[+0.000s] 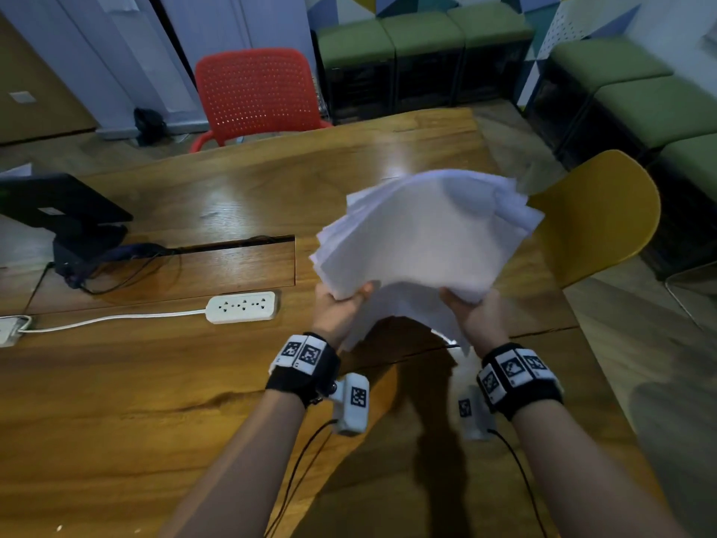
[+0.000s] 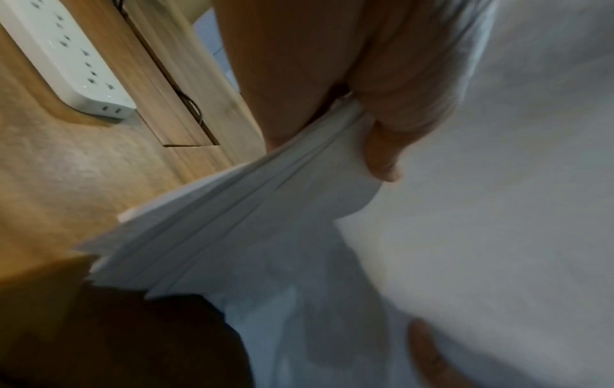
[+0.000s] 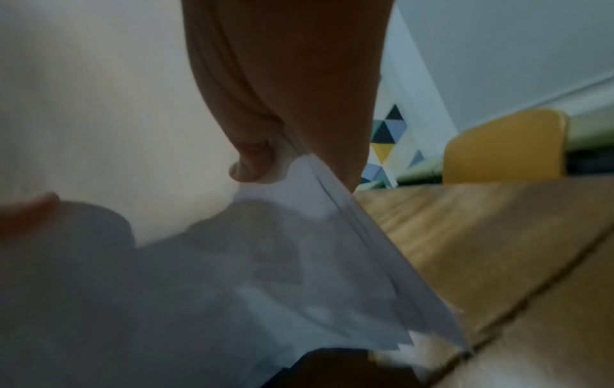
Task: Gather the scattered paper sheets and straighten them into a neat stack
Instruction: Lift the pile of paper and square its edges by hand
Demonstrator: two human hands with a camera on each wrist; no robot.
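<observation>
A white power strip (image 1: 242, 307) is lying on the wooden table (image 1: 116, 382), left of the paper sheets (image 1: 423, 231). The sheets are being held above the table as one loose white bundle, bowed upward, with edges fanned and uneven. The bundle's near-left corner is being pinched by the left hand (image 1: 338, 310), thumb on top; its near-right corner is being gripped likewise by the right hand (image 1: 478, 313). A yellow chair (image 1: 605, 215) is standing right of the table.

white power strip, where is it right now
In the head view the white power strip lies flat on the wooden table, left of the left hand that grips the white paper sheets.
</observation>
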